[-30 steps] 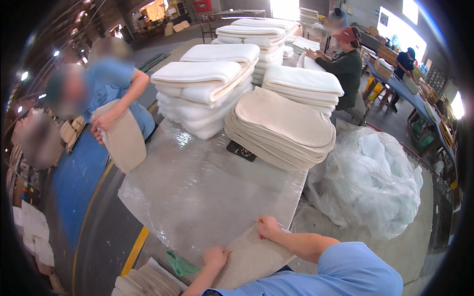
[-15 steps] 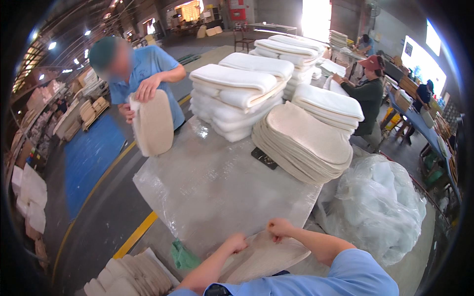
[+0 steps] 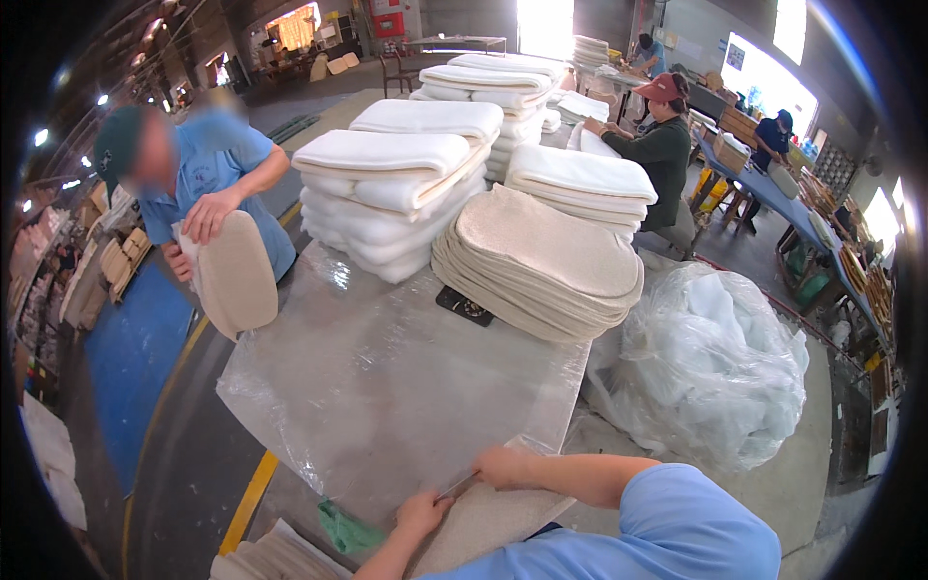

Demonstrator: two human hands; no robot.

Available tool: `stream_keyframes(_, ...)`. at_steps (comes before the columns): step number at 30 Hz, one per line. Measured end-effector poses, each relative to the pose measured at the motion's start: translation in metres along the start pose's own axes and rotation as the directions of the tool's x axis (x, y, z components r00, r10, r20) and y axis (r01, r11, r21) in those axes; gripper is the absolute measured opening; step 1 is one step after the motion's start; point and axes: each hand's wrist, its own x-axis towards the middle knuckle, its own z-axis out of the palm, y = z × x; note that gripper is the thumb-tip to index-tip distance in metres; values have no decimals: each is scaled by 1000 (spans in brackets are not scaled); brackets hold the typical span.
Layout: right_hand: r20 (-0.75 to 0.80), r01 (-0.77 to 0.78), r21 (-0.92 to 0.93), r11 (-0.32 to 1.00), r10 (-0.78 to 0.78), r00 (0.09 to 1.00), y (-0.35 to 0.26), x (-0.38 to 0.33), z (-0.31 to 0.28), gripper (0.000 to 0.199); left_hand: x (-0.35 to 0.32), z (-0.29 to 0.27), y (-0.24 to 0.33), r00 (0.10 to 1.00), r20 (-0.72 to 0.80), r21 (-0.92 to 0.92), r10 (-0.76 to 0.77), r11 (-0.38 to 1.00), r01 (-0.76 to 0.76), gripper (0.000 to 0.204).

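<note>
A beige oval fabric cover (image 3: pixel 488 517) lies close to my body at the table's near edge. My left hand (image 3: pixel 422 512) is closed on its far rim, at the left. To the right of it, my right hand (image 3: pixel 503 467) pinches the same rim, with a narrow strip of edge stretched between the two hands. The fingertips are partly hidden. Beyond my hands, a stack of similar beige oval covers (image 3: pixel 551 256) stands on the plastic-covered table (image 3: pixel 406 387), its layers slightly fanned.
Stacks of white padding (image 3: pixel 387 155) rise at the table's back. A plastic bag of white fluff (image 3: pixel 715 367) sits right. Green cloth (image 3: pixel 348 530) lies by my left forearm, near more beige pieces (image 3: pixel 275 556). One co-worker (image 3: pixel 208 184) holds a beige pad; another (image 3: pixel 667 145) handles white padding.
My head view has shifted, so the table's stacks sit further left. Both hands keep hold of the cover's rim, with the strip between them now pulled straighter.
</note>
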Motion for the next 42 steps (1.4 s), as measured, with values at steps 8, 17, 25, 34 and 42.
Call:
stream_keyframes(8,-217,-16,15,1000,19,976,-7,-5,13,25,14,33,-25,933,-353,-178,-69,984,5,35)
stream_keyframes(17,-170,10,-8,1000,-11,985,-7,0,8,30,27,12,-29,993,-84,-95,-80,993,72,38)
stream_keyframes(25,186,-30,-14,999,32,982,-11,-6,-43,37,43,-22,20,936,342,-179,-81,972,150,67)
stream_keyframes(34,-117,-127,-85,988,116,986,0,-22,7,32,7,34,10,970,-240,-57,-37,998,24,39)
stream_keyframes(42,-79,-122,-17,992,121,990,6,-10,-1,31,21,28,4,980,-185,-36,-73,997,67,40)
